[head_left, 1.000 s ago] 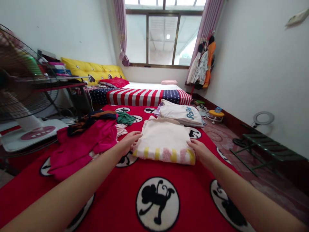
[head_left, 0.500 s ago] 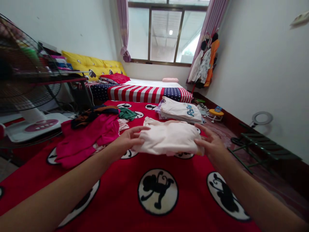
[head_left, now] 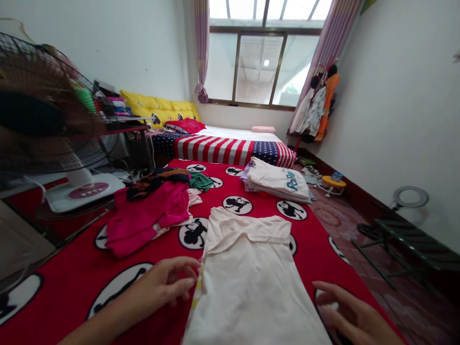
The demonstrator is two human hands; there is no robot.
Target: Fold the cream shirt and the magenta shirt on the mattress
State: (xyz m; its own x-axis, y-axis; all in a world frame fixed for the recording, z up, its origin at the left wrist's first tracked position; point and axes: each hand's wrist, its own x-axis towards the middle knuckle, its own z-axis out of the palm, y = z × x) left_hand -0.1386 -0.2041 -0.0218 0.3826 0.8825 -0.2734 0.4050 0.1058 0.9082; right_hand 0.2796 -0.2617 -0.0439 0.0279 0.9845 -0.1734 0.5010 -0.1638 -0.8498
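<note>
Our left hand (head_left: 172, 282), in the head view, is loosely curled with thumb and fingers apart, its fingertips right at the left edge of a white garment (head_left: 255, 278); whether they touch the cloth we cannot tell. Our right hand (head_left: 348, 311) is half curled too, thumb and fingers parted, just beside the garment's right edge and pinching nothing we can see. Between our hands the garment lies spread on the red cover (head_left: 312, 239), its far end folded over, a little yellow showing along its left side, its near end running out of view. Beyond it, to the right, we see a folded stack (head_left: 275, 179) with blue lettering on top; to the left lie magenta cloth (head_left: 149, 211) and green cloth (head_left: 200, 180), near a fan (head_left: 91, 188)
</note>
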